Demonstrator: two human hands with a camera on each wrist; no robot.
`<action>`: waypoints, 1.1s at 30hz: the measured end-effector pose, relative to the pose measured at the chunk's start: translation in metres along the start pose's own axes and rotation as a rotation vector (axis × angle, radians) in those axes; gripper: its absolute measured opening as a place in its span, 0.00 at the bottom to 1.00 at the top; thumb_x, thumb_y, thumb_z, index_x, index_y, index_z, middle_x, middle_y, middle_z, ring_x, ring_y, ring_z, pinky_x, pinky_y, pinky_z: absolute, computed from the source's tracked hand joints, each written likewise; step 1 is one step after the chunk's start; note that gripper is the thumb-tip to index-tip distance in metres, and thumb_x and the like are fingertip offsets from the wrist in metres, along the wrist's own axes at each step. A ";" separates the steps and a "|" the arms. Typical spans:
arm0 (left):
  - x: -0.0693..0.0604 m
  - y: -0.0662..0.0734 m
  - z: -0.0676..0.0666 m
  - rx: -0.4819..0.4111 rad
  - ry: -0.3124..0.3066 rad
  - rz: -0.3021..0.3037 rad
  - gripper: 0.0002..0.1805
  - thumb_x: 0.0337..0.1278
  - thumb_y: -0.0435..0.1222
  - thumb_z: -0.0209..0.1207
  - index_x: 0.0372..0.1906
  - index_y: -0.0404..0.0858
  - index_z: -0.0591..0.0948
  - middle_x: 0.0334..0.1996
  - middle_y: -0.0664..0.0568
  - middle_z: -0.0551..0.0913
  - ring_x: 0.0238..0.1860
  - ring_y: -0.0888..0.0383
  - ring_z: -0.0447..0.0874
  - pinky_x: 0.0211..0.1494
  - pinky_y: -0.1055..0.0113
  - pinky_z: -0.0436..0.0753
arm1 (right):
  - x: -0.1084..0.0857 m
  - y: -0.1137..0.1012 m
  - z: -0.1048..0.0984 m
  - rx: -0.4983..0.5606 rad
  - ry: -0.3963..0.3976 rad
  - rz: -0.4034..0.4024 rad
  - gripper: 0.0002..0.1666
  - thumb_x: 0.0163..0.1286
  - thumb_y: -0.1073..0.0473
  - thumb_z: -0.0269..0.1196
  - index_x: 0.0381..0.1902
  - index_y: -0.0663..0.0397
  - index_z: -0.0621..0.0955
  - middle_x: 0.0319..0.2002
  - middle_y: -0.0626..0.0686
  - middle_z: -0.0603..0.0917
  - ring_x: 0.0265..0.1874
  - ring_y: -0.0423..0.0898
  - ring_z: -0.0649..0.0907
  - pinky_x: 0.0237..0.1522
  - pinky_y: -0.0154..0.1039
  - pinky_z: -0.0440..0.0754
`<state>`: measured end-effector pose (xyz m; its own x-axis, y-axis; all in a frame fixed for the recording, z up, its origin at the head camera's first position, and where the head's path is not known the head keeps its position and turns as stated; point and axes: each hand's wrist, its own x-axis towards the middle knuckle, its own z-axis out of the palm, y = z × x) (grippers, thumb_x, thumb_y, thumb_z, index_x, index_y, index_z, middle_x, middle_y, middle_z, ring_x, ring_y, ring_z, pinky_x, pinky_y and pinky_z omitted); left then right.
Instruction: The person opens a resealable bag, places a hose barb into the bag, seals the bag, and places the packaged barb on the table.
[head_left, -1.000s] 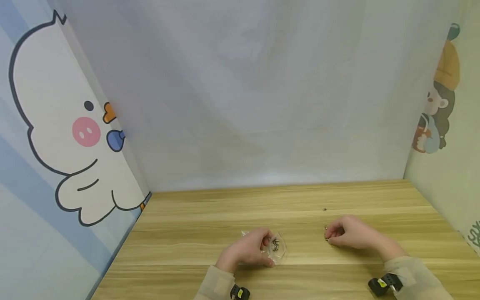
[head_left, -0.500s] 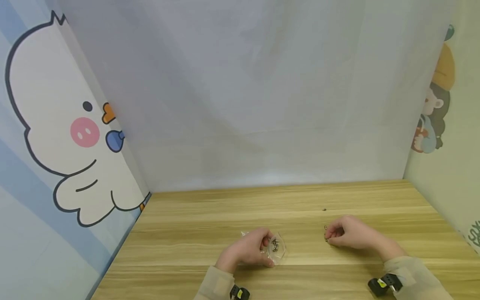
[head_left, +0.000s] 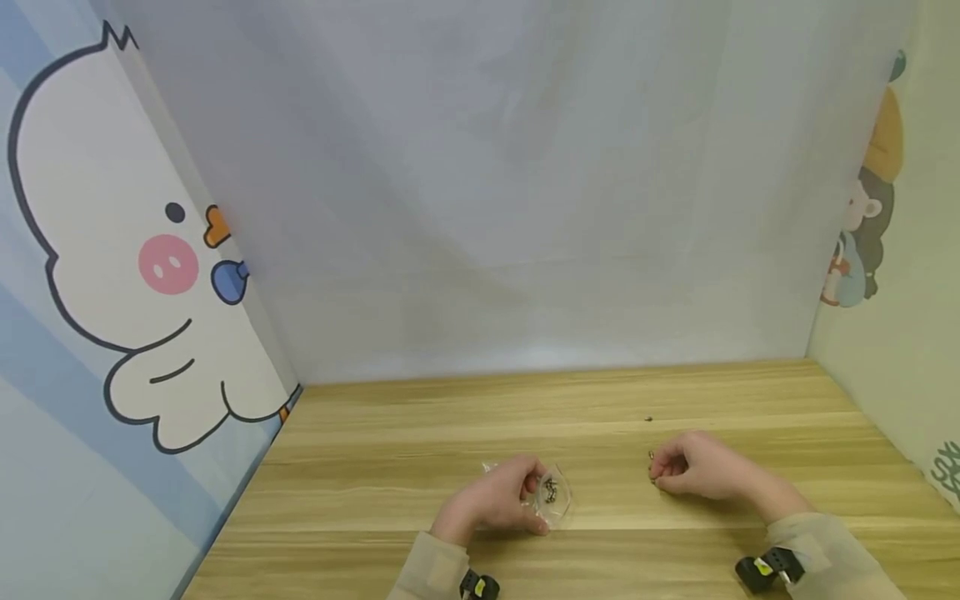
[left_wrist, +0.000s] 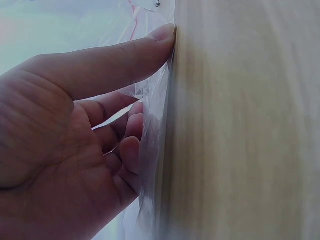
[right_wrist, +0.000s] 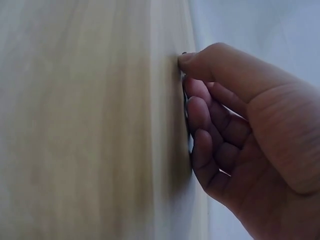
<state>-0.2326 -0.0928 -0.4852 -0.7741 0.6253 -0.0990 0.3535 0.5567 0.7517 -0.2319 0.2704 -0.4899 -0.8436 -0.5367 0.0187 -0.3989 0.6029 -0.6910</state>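
Observation:
In the head view, my left hand (head_left: 504,497) holds a clear plastic bag (head_left: 564,503) against the table, its mouth towards the right. Several small shiny metal pieces (head_left: 551,490) lie inside. The left wrist view shows the thumb along the bag's film (left_wrist: 155,107) and the other fingers curled behind it. My right hand (head_left: 705,468) rests at the table with fingers curled; thumb and fingertips pinch at a tiny metal piece (head_left: 652,479), mostly hidden. Just above those fingertips lies another small metal piece (head_left: 651,455). Their exact kind is too small to tell.
Farther back on the wood-grain table (head_left: 390,433) lies one more small dark metal piece (head_left: 648,419). A pale curtain (head_left: 525,208) closes off the back edge. Printed cartoon panels (head_left: 90,208) stand at the left and right sides.
The hands and the bag stay almost in place. At the right fingertips, the tiny metal piece shows slightly less than before. The head view has shifted very slightly.

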 end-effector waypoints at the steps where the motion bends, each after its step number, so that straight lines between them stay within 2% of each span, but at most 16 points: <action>1: 0.000 0.001 0.000 -0.004 -0.001 -0.001 0.30 0.41 0.27 0.83 0.51 0.39 0.80 0.39 0.55 0.76 0.39 0.62 0.72 0.46 0.69 0.76 | 0.000 0.000 0.000 -0.001 0.001 -0.002 0.03 0.68 0.62 0.74 0.35 0.49 0.87 0.32 0.40 0.85 0.31 0.34 0.81 0.35 0.35 0.82; 12: 0.000 0.001 0.000 0.006 -0.007 -0.001 0.30 0.42 0.29 0.83 0.51 0.40 0.80 0.39 0.56 0.76 0.38 0.63 0.72 0.45 0.69 0.76 | 0.005 -0.013 0.004 -0.020 0.013 -0.022 0.03 0.69 0.58 0.74 0.36 0.45 0.88 0.30 0.38 0.85 0.31 0.35 0.81 0.35 0.35 0.82; 19: 0.001 0.002 -0.001 0.010 -0.004 0.012 0.30 0.42 0.28 0.83 0.51 0.40 0.79 0.38 0.56 0.76 0.38 0.62 0.72 0.45 0.69 0.76 | 0.017 -0.024 0.010 -0.030 0.022 -0.048 0.06 0.69 0.61 0.73 0.36 0.41 0.88 0.31 0.37 0.85 0.31 0.35 0.82 0.36 0.36 0.83; 24: 0.000 0.003 -0.001 0.014 -0.003 0.015 0.30 0.42 0.28 0.83 0.51 0.39 0.79 0.38 0.54 0.76 0.38 0.61 0.73 0.44 0.69 0.75 | 0.027 -0.033 0.018 -0.041 0.015 -0.068 0.04 0.69 0.59 0.74 0.36 0.41 0.89 0.31 0.35 0.85 0.31 0.34 0.82 0.37 0.35 0.84; 33: -0.002 0.000 -0.001 0.004 0.001 0.005 0.30 0.42 0.28 0.83 0.51 0.39 0.79 0.38 0.55 0.76 0.38 0.62 0.73 0.44 0.69 0.76 | 0.045 -0.053 0.035 0.033 -0.016 -0.115 0.05 0.67 0.61 0.73 0.35 0.43 0.89 0.30 0.37 0.85 0.30 0.35 0.83 0.37 0.35 0.85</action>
<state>-0.2316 -0.0939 -0.4843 -0.7731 0.6271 -0.0948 0.3590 0.5559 0.7497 -0.2365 0.1940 -0.4777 -0.7872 -0.6104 0.0880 -0.4804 0.5173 -0.7083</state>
